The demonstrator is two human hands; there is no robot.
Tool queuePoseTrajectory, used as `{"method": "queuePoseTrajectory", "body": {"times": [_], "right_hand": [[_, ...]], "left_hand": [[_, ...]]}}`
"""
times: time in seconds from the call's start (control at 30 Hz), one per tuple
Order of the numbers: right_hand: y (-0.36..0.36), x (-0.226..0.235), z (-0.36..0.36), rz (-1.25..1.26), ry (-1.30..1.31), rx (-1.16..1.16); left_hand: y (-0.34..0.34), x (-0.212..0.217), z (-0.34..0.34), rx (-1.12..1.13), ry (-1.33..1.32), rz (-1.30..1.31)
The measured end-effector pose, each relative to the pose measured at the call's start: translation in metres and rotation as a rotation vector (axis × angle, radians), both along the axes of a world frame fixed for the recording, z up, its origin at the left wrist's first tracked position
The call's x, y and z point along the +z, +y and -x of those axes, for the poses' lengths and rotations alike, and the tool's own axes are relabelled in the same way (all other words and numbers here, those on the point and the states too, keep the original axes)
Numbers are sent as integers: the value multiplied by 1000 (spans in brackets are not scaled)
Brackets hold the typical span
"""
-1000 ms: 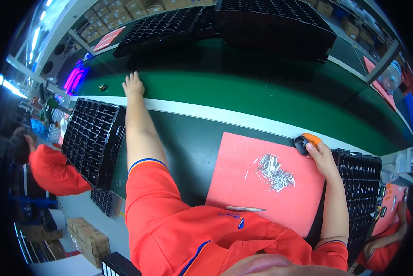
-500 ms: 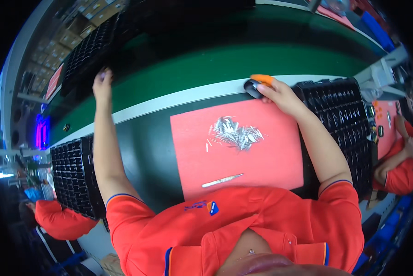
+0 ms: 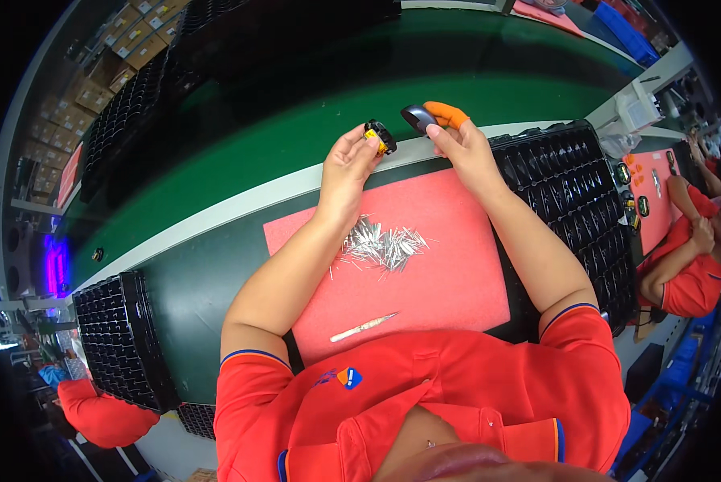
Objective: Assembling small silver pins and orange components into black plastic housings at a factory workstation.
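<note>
My left hand (image 3: 346, 170) pinches a small black part with yellow on it (image 3: 382, 136), above the white edge of the green belt. Just to its right, my right hand (image 3: 469, 157) grips a dark, smooth, rounded shell (image 3: 417, 119) shaped like a computer mouse cover. Orange covers (image 3: 447, 113) sit on fingers of that hand. The two pieces are close together but apart. Below them, a pink mat (image 3: 457, 281) bears a loose pile of thin silvery slivers (image 3: 389, 245). A slim pointed tool with a pale handle (image 3: 364, 327) lies near the mat's front edge.
Black compartment trays stand at the right (image 3: 557, 193) and left (image 3: 115, 337) of the mat; more dark trays (image 3: 127, 112) are at the far left. A green belt (image 3: 280, 136) runs behind. One small dark part (image 3: 98, 255) rests on its left end. Co-workers sit on both sides.
My left hand has come back from the far left and now holds the black and yellow part beside the right hand. The shell in my right hand has shifted and turned.
</note>
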State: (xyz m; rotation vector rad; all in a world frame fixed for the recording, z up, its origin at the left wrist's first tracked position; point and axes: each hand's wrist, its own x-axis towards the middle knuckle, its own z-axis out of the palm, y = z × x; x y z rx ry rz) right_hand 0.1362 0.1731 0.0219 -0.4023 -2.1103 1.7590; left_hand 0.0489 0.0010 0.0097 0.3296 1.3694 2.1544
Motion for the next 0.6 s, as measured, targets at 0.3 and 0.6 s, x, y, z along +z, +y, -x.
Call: {"method": "queuePoseTrajectory", "body": {"times": [0.3, 0.6], "right_hand": [[-14, 4, -6, -191, 64, 30], [-13, 0, -4, -291, 3, -19]], "left_hand": [[6, -4, -8, -108, -86, -72], [6, -5, -12, -135, -126, -81]]}}
